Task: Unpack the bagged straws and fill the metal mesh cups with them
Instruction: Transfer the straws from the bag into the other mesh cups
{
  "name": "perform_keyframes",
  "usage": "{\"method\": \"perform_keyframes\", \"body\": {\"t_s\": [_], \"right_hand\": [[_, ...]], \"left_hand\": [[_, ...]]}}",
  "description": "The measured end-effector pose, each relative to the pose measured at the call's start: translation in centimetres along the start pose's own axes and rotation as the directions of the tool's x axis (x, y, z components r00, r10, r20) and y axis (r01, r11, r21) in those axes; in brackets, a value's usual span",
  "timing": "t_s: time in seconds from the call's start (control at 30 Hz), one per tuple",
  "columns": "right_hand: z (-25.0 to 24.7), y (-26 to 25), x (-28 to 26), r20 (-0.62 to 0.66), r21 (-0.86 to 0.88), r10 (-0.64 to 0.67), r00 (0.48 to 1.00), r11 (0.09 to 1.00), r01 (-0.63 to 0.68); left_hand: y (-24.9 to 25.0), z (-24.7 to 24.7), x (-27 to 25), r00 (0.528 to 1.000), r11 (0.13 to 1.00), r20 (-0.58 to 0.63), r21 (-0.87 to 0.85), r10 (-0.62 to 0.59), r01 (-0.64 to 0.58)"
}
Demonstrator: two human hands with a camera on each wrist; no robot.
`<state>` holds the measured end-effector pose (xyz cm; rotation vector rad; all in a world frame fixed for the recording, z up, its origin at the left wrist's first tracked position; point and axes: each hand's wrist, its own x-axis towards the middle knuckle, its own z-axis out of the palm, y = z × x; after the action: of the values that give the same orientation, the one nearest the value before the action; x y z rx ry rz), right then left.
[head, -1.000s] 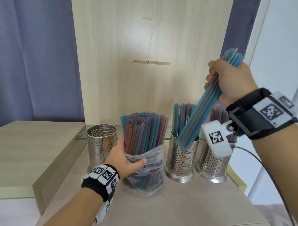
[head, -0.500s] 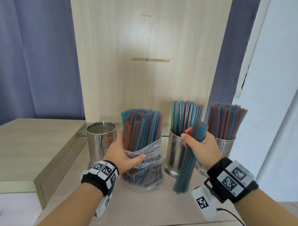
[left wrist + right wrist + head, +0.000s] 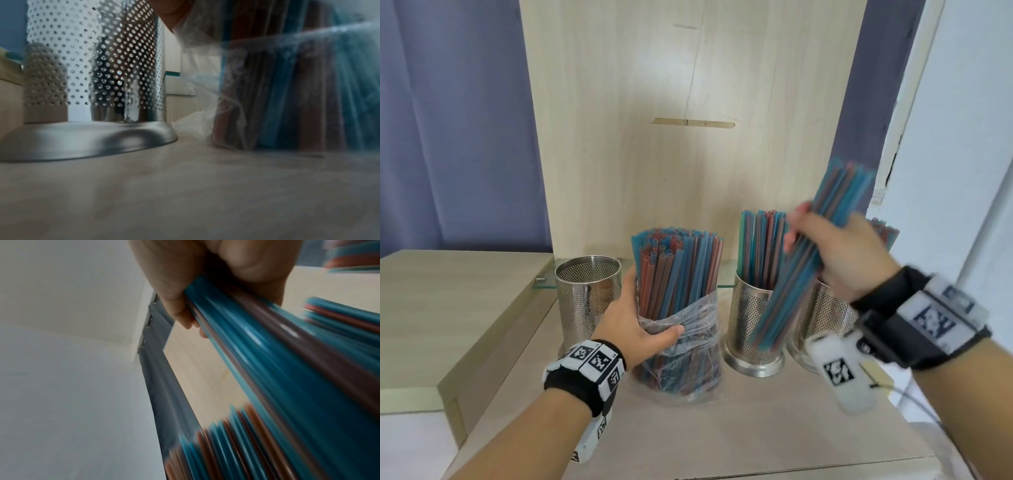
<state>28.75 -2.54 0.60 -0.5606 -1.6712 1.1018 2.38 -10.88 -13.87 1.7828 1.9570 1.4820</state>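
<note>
A clear plastic bag (image 3: 681, 329) of blue and red straws (image 3: 676, 270) stands upright on the wooden top. My left hand (image 3: 635, 322) grips the bag round its middle. My right hand (image 3: 839, 253) holds a tilted bundle of straws (image 3: 801, 274) in front of the two right-hand mesh cups; the bundle (image 3: 267, 353) is motion-blurred. The middle mesh cup (image 3: 751, 325) holds straws. The right mesh cup (image 3: 825, 318), also with straws, is mostly hidden behind my right hand. A third mesh cup (image 3: 585, 298) stands empty on the left, close to the bag (image 3: 287, 81) and seen as a perforated wall (image 3: 92, 65).
A tall wooden back panel (image 3: 688, 120) rises behind the cups, with a glass shelf edge (image 3: 544, 286) at its foot. A raised wooden block (image 3: 448, 308) lies to the left. Blue curtains hang on both sides; a white wall is at the right.
My right hand dropped with the straw bundle from high on the right to the tabletop, then lifted it again and tilted it before the right-hand cups. The left hand kept hold of the bag.
</note>
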Motion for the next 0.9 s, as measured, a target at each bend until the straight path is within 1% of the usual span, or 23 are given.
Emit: {"method": "perform_keyframes", "body": {"t_s": [0.03,0.13,0.2,0.23,0.33,0.4,0.47,0.53,0.7,0.8,0.9], "right_hand": [[-0.3,-1.5,1.0,-0.013,0.031,-0.030,0.999,0.999,0.030],[-1.1,-5.2,4.3,-0.105,0.121,-0.105,0.989,0.986,0.118],[-1.3,-6.2,6.5,-0.145,0.130,-0.162,0.976,0.975,0.182],[-1.2,-6.1,7.4,-0.150,0.112,-0.176,0.973,0.975,0.193],[-0.8,-3.7,8.8,-0.096,-0.016,-0.157,0.983,0.988,0.156],[-0.4,-1.2,8.8,-0.020,-0.099,-0.099,0.995,0.990,0.097],[0.2,1.4,8.2,0.047,-0.143,-0.041,0.998,0.989,0.047],[0.6,3.7,7.7,0.075,-0.170,-0.015,0.997,0.985,0.028],[1.1,7.5,6.8,0.049,-0.127,0.066,0.997,0.990,-0.060],[1.3,8.5,6.3,0.045,-0.123,0.085,0.995,0.989,-0.079],[1.4,8.6,6.3,0.002,-0.108,0.069,0.998,0.992,-0.069]], "left_hand": [[0.0,0.0,0.0,1.000,1.000,0.000,0.000,0.002,-0.002],[-0.1,0.0,0.1,1.000,1.000,-0.001,-0.006,0.007,-0.007],[-0.1,0.0,0.1,1.000,1.000,0.002,-0.005,0.007,-0.007],[-0.1,0.0,0.1,1.000,1.000,0.002,-0.005,0.008,-0.008],[-0.2,0.0,0.1,1.000,1.000,0.004,-0.011,0.005,-0.005],[-0.2,0.0,0.1,1.000,1.000,0.007,-0.014,0.001,-0.001],[-0.1,0.0,0.1,1.000,1.000,0.005,-0.014,-0.007,0.007],[0.0,0.0,0.1,1.000,1.000,0.000,-0.009,-0.012,0.012],[0.0,-0.1,0.1,1.000,1.000,0.006,-0.002,-0.011,0.011],[0.1,-0.1,0.1,1.000,1.000,-0.002,0.000,-0.005,0.005],[0.1,0.0,0.1,1.000,1.000,-0.011,0.007,-0.006,0.006]]}}
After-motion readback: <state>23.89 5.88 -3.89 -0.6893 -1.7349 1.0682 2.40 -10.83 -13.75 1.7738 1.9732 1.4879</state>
